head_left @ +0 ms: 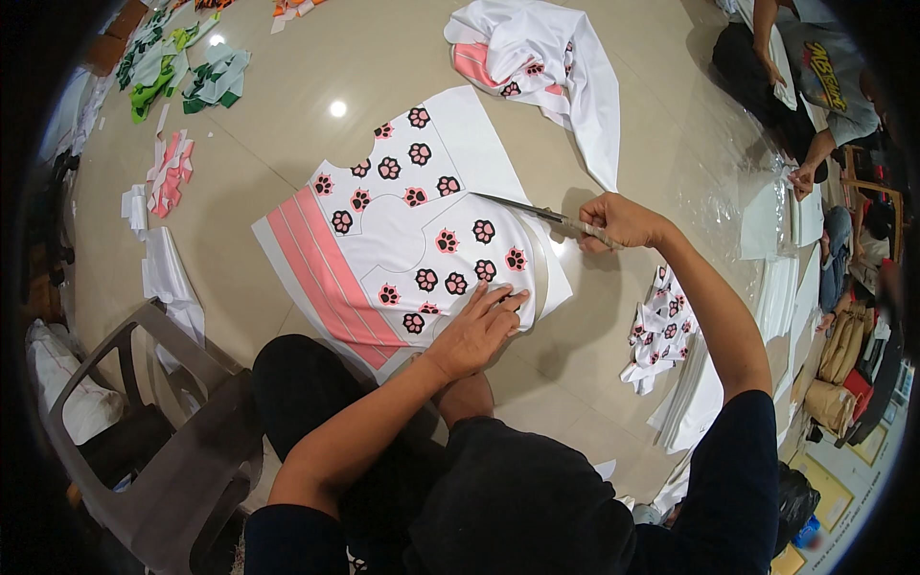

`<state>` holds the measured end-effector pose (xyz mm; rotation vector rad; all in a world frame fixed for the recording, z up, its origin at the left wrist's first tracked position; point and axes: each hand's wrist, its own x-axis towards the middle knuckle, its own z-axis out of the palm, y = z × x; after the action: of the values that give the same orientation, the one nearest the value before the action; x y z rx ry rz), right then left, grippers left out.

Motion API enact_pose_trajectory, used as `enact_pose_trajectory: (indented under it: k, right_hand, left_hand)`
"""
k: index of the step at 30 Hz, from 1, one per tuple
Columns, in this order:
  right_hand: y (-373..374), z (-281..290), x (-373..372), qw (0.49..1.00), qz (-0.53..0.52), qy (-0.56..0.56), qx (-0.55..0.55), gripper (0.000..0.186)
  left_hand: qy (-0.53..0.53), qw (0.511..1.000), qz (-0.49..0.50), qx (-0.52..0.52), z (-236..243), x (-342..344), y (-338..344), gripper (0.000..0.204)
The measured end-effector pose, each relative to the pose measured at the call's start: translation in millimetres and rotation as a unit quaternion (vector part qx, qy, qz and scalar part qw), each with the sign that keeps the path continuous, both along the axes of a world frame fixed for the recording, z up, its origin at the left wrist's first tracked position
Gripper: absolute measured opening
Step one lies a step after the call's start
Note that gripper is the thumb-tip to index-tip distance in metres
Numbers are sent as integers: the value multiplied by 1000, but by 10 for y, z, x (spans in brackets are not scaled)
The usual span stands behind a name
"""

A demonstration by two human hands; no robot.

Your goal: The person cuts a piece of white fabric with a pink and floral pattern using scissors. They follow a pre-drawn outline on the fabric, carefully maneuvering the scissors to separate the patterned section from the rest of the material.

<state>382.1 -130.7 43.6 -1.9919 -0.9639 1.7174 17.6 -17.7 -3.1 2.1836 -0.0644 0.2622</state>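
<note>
On the floor in front of me lies white printed fabric (393,240) with paw prints, pink stripes and drawn piece outlines. My left hand (470,331) rests flat on its lower right part, fingers spread. My right hand (613,222) grips a pair of long scissors (532,209) at the right. Their blades point left across the upper middle of the fabric, at an outline below the top section. Whether the blades are cutting through the cloth I cannot tell.
A white and pink cloth heap (537,48) lies above. Paw-print scraps (656,335) lie right, colourful scraps (172,77) upper left. A grey plastic chair (153,422) stands lower left. A co-worker (805,86) sits upper right beside plastic sheets; stacked white material (776,297) lines the right.
</note>
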Motion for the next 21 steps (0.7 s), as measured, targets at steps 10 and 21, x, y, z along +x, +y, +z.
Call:
enact_pose_trajectory:
  k: [10,21]
  right_hand:
    - [69,-33,29,1000,9,-2,-1,21]
    - [130,24,78,999,29,-24,9,24]
  left_hand:
    - [2,1000,-6,8,27,1,19,20]
    - [2,1000,-9,3,36,2,24,20]
